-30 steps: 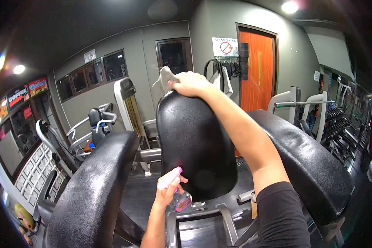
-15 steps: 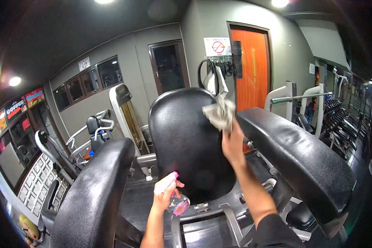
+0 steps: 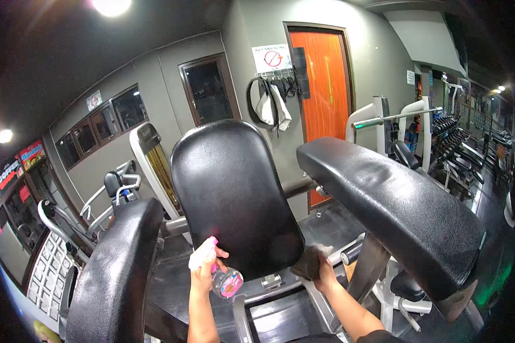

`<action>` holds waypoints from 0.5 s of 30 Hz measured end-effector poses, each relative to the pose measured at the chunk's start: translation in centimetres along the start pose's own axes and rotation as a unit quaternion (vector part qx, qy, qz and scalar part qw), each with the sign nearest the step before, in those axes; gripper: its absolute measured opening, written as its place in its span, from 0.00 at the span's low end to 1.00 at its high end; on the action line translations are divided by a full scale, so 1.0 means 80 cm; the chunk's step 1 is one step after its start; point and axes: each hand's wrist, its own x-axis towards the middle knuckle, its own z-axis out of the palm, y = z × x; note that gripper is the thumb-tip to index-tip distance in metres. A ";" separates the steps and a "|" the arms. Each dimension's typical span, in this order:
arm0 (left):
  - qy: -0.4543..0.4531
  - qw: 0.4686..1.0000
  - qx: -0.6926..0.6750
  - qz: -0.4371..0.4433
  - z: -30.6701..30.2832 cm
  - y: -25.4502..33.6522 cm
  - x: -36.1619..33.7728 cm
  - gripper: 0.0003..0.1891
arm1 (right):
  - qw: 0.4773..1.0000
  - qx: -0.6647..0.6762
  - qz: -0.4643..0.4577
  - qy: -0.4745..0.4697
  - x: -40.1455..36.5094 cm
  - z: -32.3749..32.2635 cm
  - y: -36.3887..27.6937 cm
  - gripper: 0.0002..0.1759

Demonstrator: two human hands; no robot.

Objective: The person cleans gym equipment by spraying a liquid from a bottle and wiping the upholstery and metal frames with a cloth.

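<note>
A black padded backrest [image 3: 232, 188] stands in the middle, its surface shiny. In front of its lower left part, my left hand [image 3: 202, 268] is wrapped round a clear spray bottle [image 3: 228, 282] with a pink nozzle and a pink label. My right hand [image 3: 326, 274] is closed on a crumpled cloth [image 3: 310, 262], dark below and pale on top, at the lower right edge of the backrest. Part of the right fingers is hidden by the cloth.
Black arm pads flank the backrest, one at left [image 3: 117, 257] and one at right [image 3: 395, 211]. A metal frame [image 3: 286, 294] lies below. Behind are an orange door [image 3: 326, 86], hanging belts and cloths [image 3: 272, 106], and a dumbbell rack [image 3: 445, 134].
My right hand has moved down with the cloth, from the backrest's upper right edge to its lower right edge. The view has shifted, and my left hand still holds the bottle.
</note>
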 end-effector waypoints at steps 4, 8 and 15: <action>0.039 0.999 -0.004 -0.032 0.008 0.010 -0.004 0.25 | 0.967 -0.121 -0.117 0.191 -0.032 0.070 -0.019 0.38; 0.044 0.998 -0.019 -0.031 0.017 0.022 -0.014 0.24 | 0.919 -0.271 -0.281 0.059 -0.035 0.122 -0.026 0.29; 0.018 0.998 -0.003 -0.063 0.034 0.011 -0.011 0.21 | 0.372 -0.604 -0.702 -0.066 0.048 0.388 -0.200 0.28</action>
